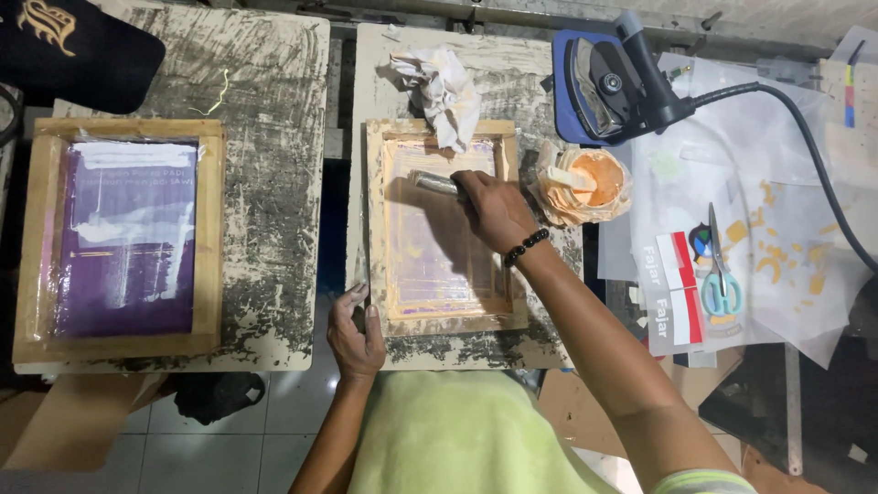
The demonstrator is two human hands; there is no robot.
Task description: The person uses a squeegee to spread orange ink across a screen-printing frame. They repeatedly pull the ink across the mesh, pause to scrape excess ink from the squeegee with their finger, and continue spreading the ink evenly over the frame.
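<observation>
A wooden-framed printing screen smeared with orange ink lies on the middle board. My right hand is shut on a squeegee that rests across the upper part of the screen's mesh. A black bead bracelet sits on that wrist. My left hand presses on the screen's near left corner, fingers curled over the frame edge. A crumpled white rag lies over the far edge of the frame.
A second wooden screen with purple mesh lies on the left board. An open pot of orange ink sits right of the frame. Behind it stands a blue-based iron with a black cord. Scissors and papers cover the right table.
</observation>
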